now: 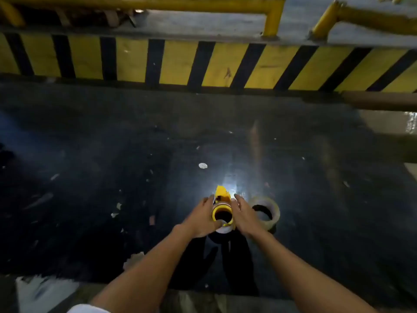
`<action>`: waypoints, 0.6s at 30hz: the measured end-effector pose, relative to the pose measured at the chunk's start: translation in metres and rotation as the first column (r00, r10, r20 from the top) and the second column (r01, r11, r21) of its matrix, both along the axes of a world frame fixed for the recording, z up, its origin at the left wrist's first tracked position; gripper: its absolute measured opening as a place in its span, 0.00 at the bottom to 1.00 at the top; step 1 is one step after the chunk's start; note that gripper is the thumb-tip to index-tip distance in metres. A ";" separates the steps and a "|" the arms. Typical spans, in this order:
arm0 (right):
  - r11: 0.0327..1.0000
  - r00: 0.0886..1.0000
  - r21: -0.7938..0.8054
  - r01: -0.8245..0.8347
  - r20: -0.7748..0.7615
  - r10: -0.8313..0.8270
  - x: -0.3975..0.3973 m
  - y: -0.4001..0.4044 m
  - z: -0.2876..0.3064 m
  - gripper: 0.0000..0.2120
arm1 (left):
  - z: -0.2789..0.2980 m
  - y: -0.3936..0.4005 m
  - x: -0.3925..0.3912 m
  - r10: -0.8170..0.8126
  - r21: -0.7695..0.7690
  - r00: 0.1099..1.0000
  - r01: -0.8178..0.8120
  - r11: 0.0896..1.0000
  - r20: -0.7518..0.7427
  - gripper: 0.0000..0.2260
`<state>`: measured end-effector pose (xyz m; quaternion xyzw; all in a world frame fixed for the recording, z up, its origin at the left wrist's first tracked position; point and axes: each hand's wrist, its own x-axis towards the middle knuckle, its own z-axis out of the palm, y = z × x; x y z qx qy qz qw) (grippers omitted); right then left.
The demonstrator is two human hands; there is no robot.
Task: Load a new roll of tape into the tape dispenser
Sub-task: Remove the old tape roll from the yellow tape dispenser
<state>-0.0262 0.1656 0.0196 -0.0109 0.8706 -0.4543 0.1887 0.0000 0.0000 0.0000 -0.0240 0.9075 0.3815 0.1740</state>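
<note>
A yellow tape dispenser (pixel 221 195) sits low in the middle of a dark glossy surface, its round yellow hub (pixel 222 215) facing me with a pale roll around it. My left hand (pixel 203 220) cups the dispenser's left side, thumb on the hub's lower rim. My right hand (pixel 244 215) presses against its right side, fingers stretched forward. A second tape roll (pixel 270 210), clear-brownish, lies flat just to the right of my right hand, touching nothing I can see.
The dark surface (pixel 112 154) is strewn with small scraps and a white disc (pixel 202 165). A yellow-and-black striped barrier (pixel 176 62) runs across the far side, with yellow rails (pixel 274 16) above. A pale edge (pixel 45 292) lies at the near left.
</note>
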 end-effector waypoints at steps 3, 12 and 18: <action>0.999 0.998 0.024 0.031 0.057 -0.032 0.002 0.002 -0.010 0.27 | -0.046 0.004 -0.007 0.036 0.084 0.999 -0.038 0.996 0.032 0.43; 0.959 0.975 -0.205 0.197 0.148 -0.169 0.009 -0.002 -0.023 0.12 | 0.002 0.028 0.011 0.102 0.054 0.995 -0.102 0.993 0.013 0.43; 0.829 0.934 -0.449 0.333 0.276 -0.226 0.012 0.014 -0.014 0.08 | 0.022 0.016 0.018 0.079 0.097 0.995 -0.072 0.993 -0.069 0.35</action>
